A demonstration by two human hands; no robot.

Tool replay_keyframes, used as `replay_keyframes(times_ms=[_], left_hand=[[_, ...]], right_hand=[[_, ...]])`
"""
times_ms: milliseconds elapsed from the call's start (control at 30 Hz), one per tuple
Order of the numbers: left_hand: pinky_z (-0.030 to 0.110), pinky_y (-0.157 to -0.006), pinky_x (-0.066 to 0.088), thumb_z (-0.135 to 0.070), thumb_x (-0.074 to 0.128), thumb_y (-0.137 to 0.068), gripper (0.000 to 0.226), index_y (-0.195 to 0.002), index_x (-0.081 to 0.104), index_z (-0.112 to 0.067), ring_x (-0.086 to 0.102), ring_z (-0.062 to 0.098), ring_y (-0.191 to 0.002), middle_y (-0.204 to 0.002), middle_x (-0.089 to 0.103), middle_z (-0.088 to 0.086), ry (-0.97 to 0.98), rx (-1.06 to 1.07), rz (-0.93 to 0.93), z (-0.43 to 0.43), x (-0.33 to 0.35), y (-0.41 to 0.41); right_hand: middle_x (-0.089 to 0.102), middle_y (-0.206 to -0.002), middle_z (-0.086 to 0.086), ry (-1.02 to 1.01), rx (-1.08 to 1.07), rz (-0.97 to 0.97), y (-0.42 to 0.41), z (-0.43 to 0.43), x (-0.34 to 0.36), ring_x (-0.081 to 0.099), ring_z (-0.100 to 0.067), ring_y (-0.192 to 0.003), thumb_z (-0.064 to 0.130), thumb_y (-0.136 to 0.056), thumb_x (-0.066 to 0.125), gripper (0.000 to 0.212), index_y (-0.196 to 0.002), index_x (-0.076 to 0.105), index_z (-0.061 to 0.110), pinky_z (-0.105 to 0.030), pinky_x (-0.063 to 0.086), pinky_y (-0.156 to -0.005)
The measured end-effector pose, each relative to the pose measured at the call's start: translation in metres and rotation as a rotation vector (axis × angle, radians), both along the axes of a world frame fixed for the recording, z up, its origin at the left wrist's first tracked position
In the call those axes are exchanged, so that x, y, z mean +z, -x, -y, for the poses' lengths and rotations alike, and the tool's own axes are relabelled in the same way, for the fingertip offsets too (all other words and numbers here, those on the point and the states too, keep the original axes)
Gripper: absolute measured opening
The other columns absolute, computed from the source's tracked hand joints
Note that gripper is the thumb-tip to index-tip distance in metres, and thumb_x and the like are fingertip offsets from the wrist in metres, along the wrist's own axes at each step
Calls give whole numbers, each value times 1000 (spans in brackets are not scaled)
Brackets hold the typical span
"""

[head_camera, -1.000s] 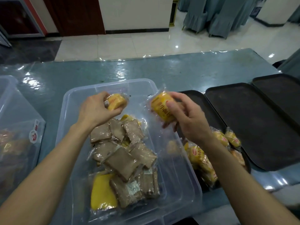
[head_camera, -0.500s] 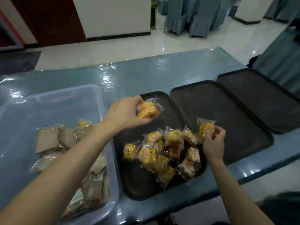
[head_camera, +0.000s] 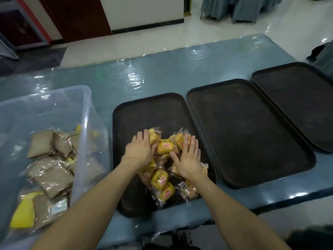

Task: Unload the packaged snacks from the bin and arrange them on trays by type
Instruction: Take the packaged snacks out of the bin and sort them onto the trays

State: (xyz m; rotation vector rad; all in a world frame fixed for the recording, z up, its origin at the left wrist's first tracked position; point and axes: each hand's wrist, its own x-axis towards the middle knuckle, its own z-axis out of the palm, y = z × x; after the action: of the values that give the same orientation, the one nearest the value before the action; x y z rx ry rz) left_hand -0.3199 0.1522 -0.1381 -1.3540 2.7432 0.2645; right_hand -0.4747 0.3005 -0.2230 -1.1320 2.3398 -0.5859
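Head view: the yellow snack packets (head_camera: 159, 179) lie heaped on the lower half of the leftmost tray (head_camera: 149, 105), at the centre of the frame. Both hands rest palm down on the upper part of the heap. The right hand (head_camera: 189, 159) lies flat with its fingers straight and spread apart, the fingertips on a packet at the heap's upper right. The left hand (head_camera: 139, 150) has its fingers bent over a packet at the heap's upper left, thumb against the packet between the two hands; I cannot tell if it grips it. To the right sit the middle tray (head_camera: 243, 132) and the far tray (head_camera: 297, 105) at the frame's right edge, their rims touching. At lower left stands the clear bin (head_camera: 86, 109), holding brown packets (head_camera: 52, 177) and a flat yellow packet (head_camera: 23, 215). All rest on a glossy blue table (head_camera: 162, 73).
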Motion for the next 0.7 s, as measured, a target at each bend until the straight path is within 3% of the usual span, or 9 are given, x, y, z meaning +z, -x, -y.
replay_keyframes(times_ms=[67, 167, 267, 400, 500, 567, 600, 633, 700], left_hand=[[57, -107, 54, -61, 38, -110, 77, -170, 13, -19, 47, 37, -145, -164, 37, 15, -81, 51, 21, 5, -15, 5], [64, -124, 37, -73, 30, -107, 84, -172, 8, -25, 28, 40, -160, -176, 19, 15, -196, 153, 9, 14, -22, 15], [64, -131, 16, -84, 18, -102, 88, -173, 8, -33, 5, 34, -168, -182, 4, 7, -142, 113, -34, 20, -20, 23], [66, -132, 16, -77, 25, -106, 78, -172, 15, -37, 5, 35, -168, -183, 5, 6, -202, -53, 150, 20, -7, 28], [58, -125, 34, -65, 47, -107, 71, -168, 34, -31, 34, 35, -160, -175, 32, 10, -109, -85, 162, 23, 31, 28], [49, -108, 52, -60, 52, -105, 62, -158, 49, -27, 60, 30, -137, -154, 57, 6, 15, -156, 172, 27, 68, 18], [46, -99, 56, -59, 53, -105, 57, -152, 55, -26, 66, 28, -126, -144, 63, 3, 62, -183, 154, 29, 88, 8], [44, -94, 58, -58, 53, -105, 53, -147, 59, -26, 68, 28, -120, -138, 66, 3, 101, -203, 129, 30, 108, -5], [44, -88, 59, -52, 55, -105, 45, -140, 64, -25, 71, 29, -114, -130, 71, 3, 195, -233, 43, 33, 145, -38]], right_hand=[[-32, -175, -15, -59, 36, -26, 6, 4, 1, -24, -36, -164, 85, -101, 27, 106, -163, -38, 29, -66, 1, -133], [-32, -176, -12, -93, 78, -93, 16, 2, 15, -23, -34, -164, 88, -99, 28, 108, -165, -34, 29, -66, -1, -132], [-23, -180, -3, 63, 101, -207, 23, -11, 23, -20, -25, -166, 80, -104, 29, 92, -172, -13, 36, -58, -2, -134], [-31, -177, -10, -182, 355, -295, 29, -15, 25, -29, -34, -163, 72, -105, 38, 84, -174, 11, 34, -67, 8, -132], [11, -179, -16, -183, 324, -244, 34, -3, 59, 9, -38, -167, 61, -106, 49, 70, -164, 38, 24, -64, 30, -128], [53, -153, -14, -151, 329, -314, 32, 6, 87, 51, -34, -143, 51, -107, 50, 47, -140, 59, 19, -55, 52, -110], [65, -134, -10, -136, 331, -354, 29, 11, 101, 63, -30, -124, 47, -109, 47, 38, -128, 64, 19, -50, 58, -98], [70, -120, -7, -127, 342, -377, 24, 17, 116, 67, -26, -109, 44, -110, 45, 33, -120, 65, 19, -47, 60, -91], [72, -111, -5, -109, 393, -406, 8, 32, 147, 69, -25, -98, 38, -108, 50, 27, -118, 65, 18, -45, 61, -88]])
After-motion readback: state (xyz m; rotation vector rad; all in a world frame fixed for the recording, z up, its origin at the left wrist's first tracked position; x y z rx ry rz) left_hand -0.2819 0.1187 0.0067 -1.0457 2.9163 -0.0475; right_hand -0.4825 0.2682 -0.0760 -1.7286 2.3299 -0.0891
